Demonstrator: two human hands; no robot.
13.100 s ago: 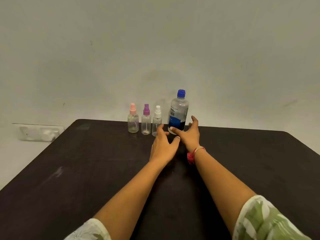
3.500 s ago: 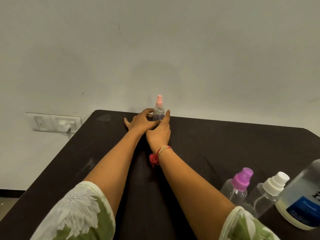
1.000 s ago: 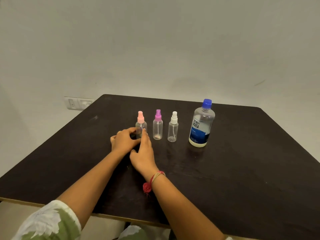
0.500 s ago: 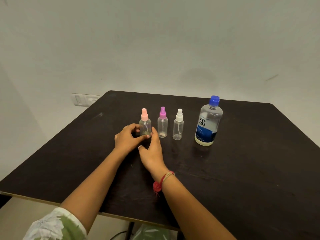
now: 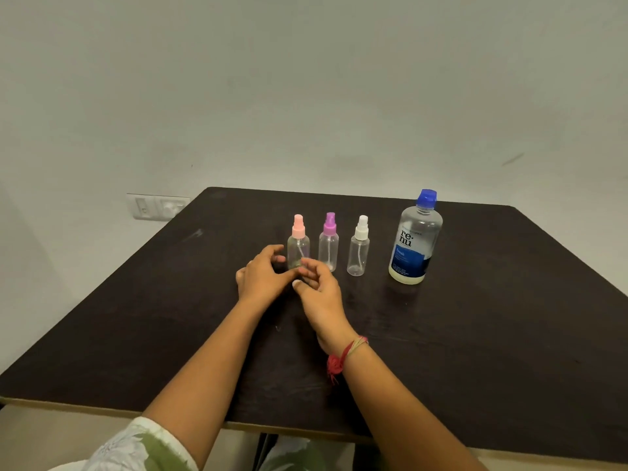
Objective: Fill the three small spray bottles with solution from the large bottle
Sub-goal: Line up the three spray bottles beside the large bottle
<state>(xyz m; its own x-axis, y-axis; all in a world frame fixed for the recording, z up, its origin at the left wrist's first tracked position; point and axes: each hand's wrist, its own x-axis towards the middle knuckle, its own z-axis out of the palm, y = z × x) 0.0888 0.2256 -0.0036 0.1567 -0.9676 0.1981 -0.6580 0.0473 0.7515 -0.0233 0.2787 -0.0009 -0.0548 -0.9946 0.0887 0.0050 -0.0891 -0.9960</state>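
Three small clear spray bottles stand upright in a row on the dark table: pink-capped bottle, purple-capped bottle and white-capped bottle. To their right stands the large solution bottle, with its blue cap on and a blue label. My left hand sits just left of the pink-capped bottle, its fingers loosely curved beside it. My right hand lies in front of that bottle, and its fingertips cover the base. Neither hand plainly grips it.
A white wall socket plate is on the wall beyond the table's back left corner. The plain wall rises right behind the table. The table's near edge runs below my forearms.
Over the last seconds the pink-capped bottle joined the row mid-table. In the last half second both hands loosened and drew slightly back from it.
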